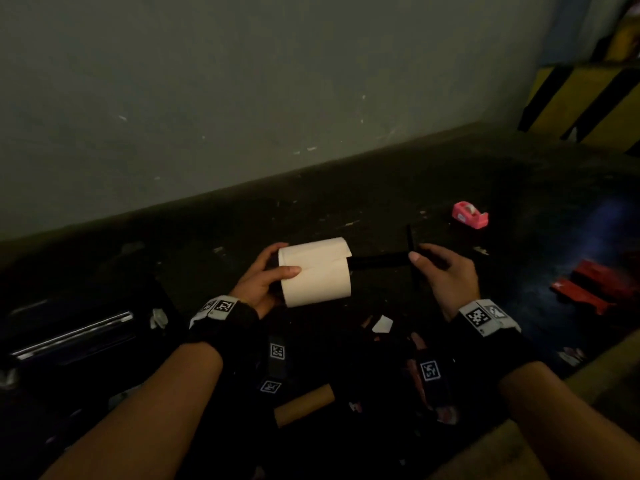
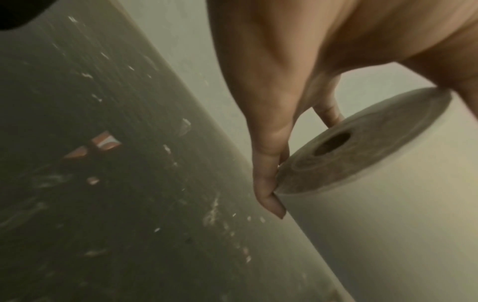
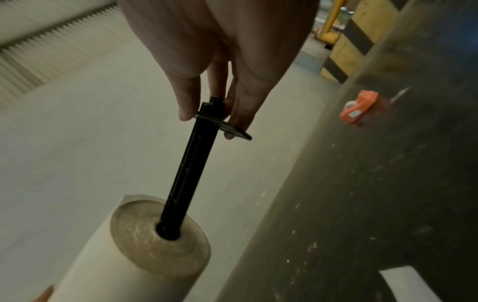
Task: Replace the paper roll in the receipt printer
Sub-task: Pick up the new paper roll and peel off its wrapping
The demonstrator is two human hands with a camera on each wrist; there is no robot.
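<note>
Nearest the person, an empty cardboard core (image 1: 304, 405) is lying on the dark worktop (image 1: 381, 202), and a black unit with a metal bar, probably the receipt printer (image 1: 72, 336), is sitting at the left edge.

Above these, the left hand (image 1: 263, 278) is gripping the new paper roll (image 1: 315, 273) in mid-air, thumb across the wound face and fingers curled behind it. The right hand (image 1: 446, 273) is pinching the flanged end of a black spindle (image 3: 190, 167) between thumb and fingertips (image 3: 186, 110); the shaft is entering the roll's bore only partway.

Farther back, a pink tape dispenser (image 1: 470, 215) is standing on the worktop and red parts (image 1: 588, 285) are lying at the right.

Risks from this position:
- The loose outer flap of paper is lifting; pressure from the thumb may crease it or let the roll unwind.
- A tilted shaft may bind in the bore and crush the core.
- The light pinch may slip, dropping the spindle.
- Dim lighting may hide the feed direction, so the roll may be seated reversed.
</note>
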